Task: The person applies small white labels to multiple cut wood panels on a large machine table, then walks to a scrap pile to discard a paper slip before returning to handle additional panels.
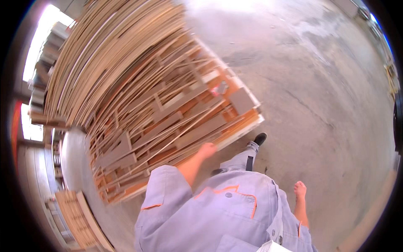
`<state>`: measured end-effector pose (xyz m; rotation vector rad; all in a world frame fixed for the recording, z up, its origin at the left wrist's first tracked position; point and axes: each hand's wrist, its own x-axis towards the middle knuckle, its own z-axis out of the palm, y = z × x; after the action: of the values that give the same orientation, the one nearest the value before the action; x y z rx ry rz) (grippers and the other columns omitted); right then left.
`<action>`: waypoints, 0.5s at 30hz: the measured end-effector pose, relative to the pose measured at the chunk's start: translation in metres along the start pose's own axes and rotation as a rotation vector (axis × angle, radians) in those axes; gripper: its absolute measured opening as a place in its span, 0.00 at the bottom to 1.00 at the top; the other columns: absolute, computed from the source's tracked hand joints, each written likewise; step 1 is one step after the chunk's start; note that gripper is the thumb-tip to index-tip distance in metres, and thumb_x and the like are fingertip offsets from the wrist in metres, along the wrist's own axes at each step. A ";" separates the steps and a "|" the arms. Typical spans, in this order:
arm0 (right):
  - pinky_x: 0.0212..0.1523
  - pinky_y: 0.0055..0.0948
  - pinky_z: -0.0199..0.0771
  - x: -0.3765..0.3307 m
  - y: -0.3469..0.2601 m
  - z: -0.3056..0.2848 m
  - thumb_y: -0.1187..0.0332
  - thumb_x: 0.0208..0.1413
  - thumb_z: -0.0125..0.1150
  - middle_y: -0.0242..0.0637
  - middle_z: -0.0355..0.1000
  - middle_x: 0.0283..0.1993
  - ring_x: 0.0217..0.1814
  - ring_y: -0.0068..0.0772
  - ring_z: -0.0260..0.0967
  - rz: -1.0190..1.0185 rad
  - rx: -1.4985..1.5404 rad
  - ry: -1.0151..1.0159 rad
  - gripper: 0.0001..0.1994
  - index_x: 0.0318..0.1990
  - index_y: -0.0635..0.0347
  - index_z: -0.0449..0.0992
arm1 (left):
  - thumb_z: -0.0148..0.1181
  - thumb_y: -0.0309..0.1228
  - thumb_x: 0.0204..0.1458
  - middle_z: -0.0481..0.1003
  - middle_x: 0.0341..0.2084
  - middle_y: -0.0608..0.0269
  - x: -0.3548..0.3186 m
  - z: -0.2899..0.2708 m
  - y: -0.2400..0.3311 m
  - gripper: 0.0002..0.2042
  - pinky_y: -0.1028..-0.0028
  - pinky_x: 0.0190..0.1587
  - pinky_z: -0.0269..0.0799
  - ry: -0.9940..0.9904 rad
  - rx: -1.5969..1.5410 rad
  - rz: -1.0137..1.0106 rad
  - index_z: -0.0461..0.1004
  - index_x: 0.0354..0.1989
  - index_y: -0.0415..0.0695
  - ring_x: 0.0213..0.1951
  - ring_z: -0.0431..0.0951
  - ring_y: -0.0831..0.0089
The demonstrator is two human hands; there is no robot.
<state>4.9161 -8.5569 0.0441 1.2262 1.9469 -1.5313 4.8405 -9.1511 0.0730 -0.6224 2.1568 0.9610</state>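
Note:
My left hand (207,150) hangs beside the near edge of a low pallet-like platform (247,122), blurred by motion; its fingers do not show clearly. Scattered over that platform are thin wood strips (189,128) and flat brown board offcuts (212,126). Whether the hand touches the edge I cannot tell. Out to my right side, over the concrete, my right hand (299,189) is curled closed, with nothing visible in it. Grey work clothes with orange trim cover my body, and one dark shoe (260,138) is stretched forward.
A large stack of long boards (113,54) rises behind the offcuts. Bare concrete floor (306,101) spreads ahead and right. Brown panels (77,218) lean at the lower left. A dark round object (398,122) stands at the far right rim.

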 end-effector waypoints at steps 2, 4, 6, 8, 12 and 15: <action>0.16 0.19 0.56 0.030 0.033 -0.046 0.69 0.54 0.53 0.24 0.66 0.23 0.20 0.17 0.60 -0.021 0.054 -0.043 0.05 0.36 0.54 0.75 | 0.52 0.44 0.47 0.75 0.43 0.43 0.067 0.006 0.012 0.21 0.59 0.48 0.70 0.039 0.211 0.070 0.77 0.38 0.37 0.46 0.74 0.50; 0.16 0.20 0.56 0.043 0.046 -0.073 0.69 0.54 0.52 0.25 0.65 0.22 0.19 0.19 0.60 -0.010 0.094 0.069 0.04 0.33 0.54 0.74 | 0.49 0.45 0.48 0.74 0.44 0.41 0.149 0.030 0.006 0.23 0.58 0.52 0.68 0.104 0.508 0.243 0.77 0.39 0.36 0.48 0.73 0.48; 0.15 0.23 0.57 0.023 0.053 -0.086 0.69 0.54 0.52 0.27 0.65 0.22 0.19 0.23 0.60 0.122 0.179 0.223 0.04 0.31 0.54 0.74 | 0.48 0.44 0.49 0.74 0.43 0.41 0.197 0.049 0.064 0.23 0.59 0.53 0.68 0.002 0.651 0.171 0.76 0.40 0.36 0.48 0.73 0.48; 0.15 0.25 0.59 0.019 0.049 -0.098 0.69 0.54 0.52 0.29 0.66 0.22 0.19 0.25 0.62 0.186 0.378 0.260 0.04 0.30 0.54 0.74 | 0.54 0.44 0.46 0.77 0.35 0.44 0.226 0.077 0.167 0.20 0.60 0.47 0.71 -0.033 0.237 -0.003 0.78 0.35 0.38 0.43 0.77 0.52; 0.19 0.28 0.65 0.019 0.020 -0.076 0.68 0.51 0.53 0.32 0.70 0.22 0.21 0.28 0.67 0.356 0.601 0.289 0.06 0.26 0.57 0.74 | 0.56 0.44 0.48 0.78 0.34 0.49 0.284 0.122 0.364 0.18 0.62 0.45 0.72 -0.242 0.337 0.186 0.79 0.35 0.41 0.42 0.78 0.55; 0.27 0.36 0.71 0.077 0.018 -0.057 0.64 0.48 0.55 0.37 0.74 0.24 0.27 0.35 0.72 0.013 -0.252 0.232 0.08 0.26 0.57 0.77 | 0.55 0.43 0.49 0.79 0.36 0.52 0.316 0.158 0.537 0.17 0.63 0.45 0.72 -0.287 0.516 0.443 0.79 0.38 0.43 0.42 0.78 0.57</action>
<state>4.9004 -8.4734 -0.0033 1.3494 2.1922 -1.1347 4.3477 -8.7453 0.0013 0.2373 2.1862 0.6109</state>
